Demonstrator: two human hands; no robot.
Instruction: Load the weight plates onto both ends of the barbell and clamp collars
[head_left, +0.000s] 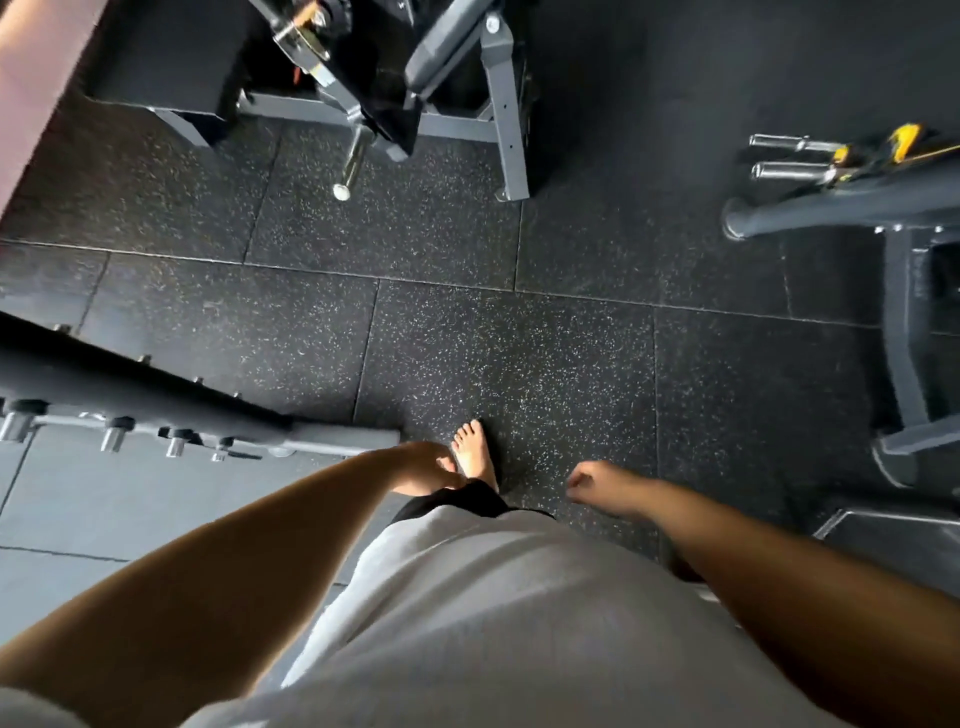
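Person stands on black speckled rubber floor tiles (519, 353), bare foot (472, 452) forward; left hand (423, 467) and right hand (589, 480) hang low in front of the grey shirt, fingers loosely curled, grasping nothing. Two chrome barbell ends (787, 170) lie side by side in the dark grey steel rack (831, 208) at upper right, well apart from both hands, with yellow-and-black pieces (901, 140) just beside them, too blurred to tell whether these are collars. A glossy black weight plate (387, 93) sits on the grey steel machine frame (501, 104) at top centre; the grey peg rail (311, 444) at left carries short chrome pegs.
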